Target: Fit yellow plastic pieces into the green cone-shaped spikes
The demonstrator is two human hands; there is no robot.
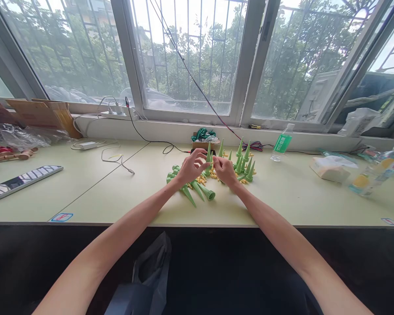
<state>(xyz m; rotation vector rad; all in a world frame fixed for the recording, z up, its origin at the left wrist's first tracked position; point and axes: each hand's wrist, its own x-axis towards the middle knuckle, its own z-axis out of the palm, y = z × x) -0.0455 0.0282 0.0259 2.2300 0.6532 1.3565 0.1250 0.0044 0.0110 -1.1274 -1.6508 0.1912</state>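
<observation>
Both my hands are over the desk, among green plastic cone-shaped spikes and small yellow pieces (202,179). My left hand (192,167) has curved fingers that stand apart beside an upright green spike (209,152); whether they touch it is unclear. Just right of that spike, my right hand (226,170) is closed in a pinch, and what it pinches is hidden by the fingers. Several green spikes (188,196) lie loose under and in front of the left hand, one with its hollow round end (211,196) facing me. Beyond the right hand, more spikes (250,174) stand upright in a cluster.
A small box with green material (203,134) stands behind the spikes. Water bottles (282,143) (382,171) and a tissue pack (333,168) are to the right. A phone (24,181), white cable (120,162) and plastic wrap (22,136) lie left. The desk's front edge (203,225) is near me.
</observation>
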